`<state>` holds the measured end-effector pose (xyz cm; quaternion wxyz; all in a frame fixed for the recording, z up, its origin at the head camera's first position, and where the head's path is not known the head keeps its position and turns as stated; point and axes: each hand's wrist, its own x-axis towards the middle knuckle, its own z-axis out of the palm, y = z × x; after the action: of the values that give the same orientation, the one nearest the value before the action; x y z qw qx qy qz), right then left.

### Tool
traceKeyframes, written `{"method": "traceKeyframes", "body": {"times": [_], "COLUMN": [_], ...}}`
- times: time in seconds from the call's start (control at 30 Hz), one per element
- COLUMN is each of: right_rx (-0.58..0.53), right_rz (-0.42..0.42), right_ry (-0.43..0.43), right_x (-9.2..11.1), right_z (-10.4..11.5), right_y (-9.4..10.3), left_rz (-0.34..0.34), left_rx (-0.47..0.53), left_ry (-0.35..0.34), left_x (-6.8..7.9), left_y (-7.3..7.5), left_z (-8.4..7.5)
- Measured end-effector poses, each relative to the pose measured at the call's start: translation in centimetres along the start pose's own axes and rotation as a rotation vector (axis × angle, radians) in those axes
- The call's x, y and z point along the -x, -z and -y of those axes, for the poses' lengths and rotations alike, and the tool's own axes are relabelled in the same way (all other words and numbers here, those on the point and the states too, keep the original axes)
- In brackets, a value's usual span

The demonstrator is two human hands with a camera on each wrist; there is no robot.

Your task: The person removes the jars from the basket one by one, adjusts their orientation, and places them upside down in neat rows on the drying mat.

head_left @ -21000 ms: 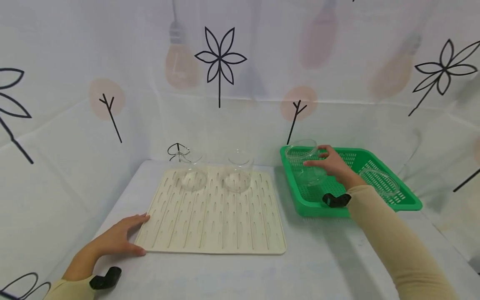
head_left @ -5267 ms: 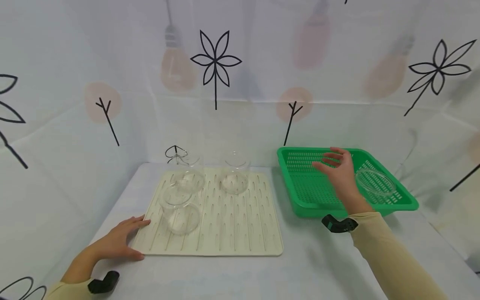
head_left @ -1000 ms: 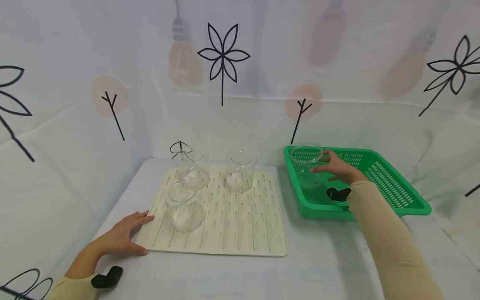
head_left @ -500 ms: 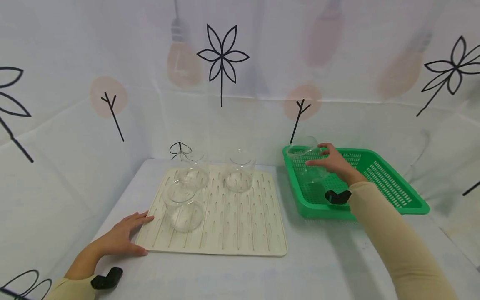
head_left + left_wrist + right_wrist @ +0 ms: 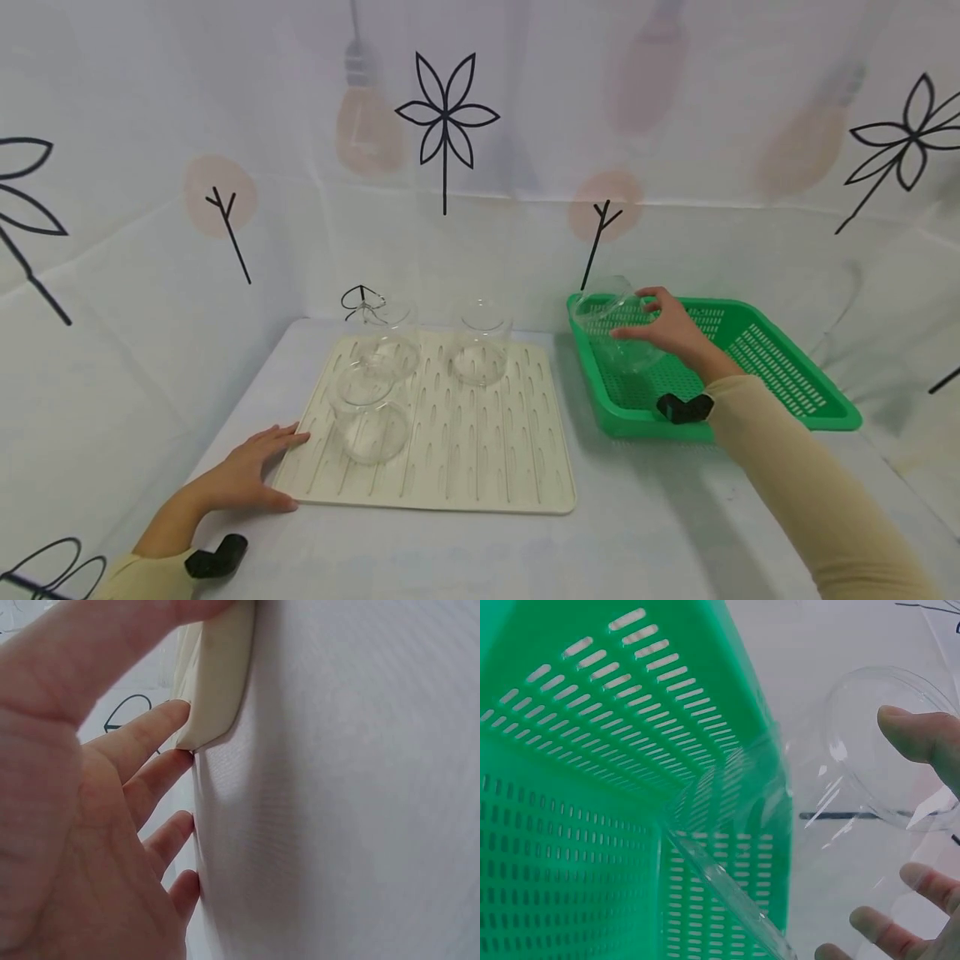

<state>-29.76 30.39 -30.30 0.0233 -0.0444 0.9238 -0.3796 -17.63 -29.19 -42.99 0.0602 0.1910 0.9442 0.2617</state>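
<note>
My right hand [image 5: 671, 325] grips a clear cylindrical container [image 5: 622, 354] above the left part of a green plastic basket [image 5: 645, 425]. The container is tilted; in the right wrist view its transparent wall [image 5: 757, 817] overlaps the basket's rim, with the thumb [image 5: 911, 735] on one side and fingers on the other. On the left, my left hand [image 5: 236, 479] lies with fingers spread, thumb and fingertips at the near left corner of a cream ridged mat [image 5: 487, 467]. Three similar clear containers stand on the mat: back left [image 5: 387, 346], back centre [image 5: 480, 350] and front left [image 5: 370, 425].
The basket has slotted walls and sits at the right of the white-covered table [image 5: 420, 554]. A white printed cloth [image 5: 510, 250] hangs close behind mat and basket, and continues down both sides.
A third container came onto the mat's front left since the oldest frame. The right hand then took hold of another in the basket, raised and tilted it. The left hand stayed put.
</note>
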Motion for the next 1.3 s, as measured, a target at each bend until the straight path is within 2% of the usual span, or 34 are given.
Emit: {"method": "traceKeyframes", "body": {"times": [0.6, 0.97, 1.07, 1.2, 1.3], "right_rx": [0.132, 0.183, 0.204, 0.228, 0.235], "right_rz": [-0.004, -0.056, -0.065, -0.075, -0.090], "right_ry": [0.091, 0.182, 0.200, 0.213, 0.226], "right_x": [2.2, 3.6, 3.9, 4.3, 4.6], "right_z": [1.7, 3.0, 3.2, 3.5, 3.9], "right_y": [0.2, -0.4, -0.6, -1.0, -1.2], "left_rz": [0.007, 0.045, 0.053, 0.027, -0.009], "left_rx": [0.007, 0.026, 0.036, 0.030, 0.035], "left_ry": [0.010, 0.016, -0.004, -0.014, 0.008], "left_x": [0.1, -0.1, -0.1, -0.3, -0.5], "left_y": [0.2, 0.6, 0.8, 1.2, 1.4], "left_z": [-0.3, -0.5, -0.6, -0.9, -1.3]}}
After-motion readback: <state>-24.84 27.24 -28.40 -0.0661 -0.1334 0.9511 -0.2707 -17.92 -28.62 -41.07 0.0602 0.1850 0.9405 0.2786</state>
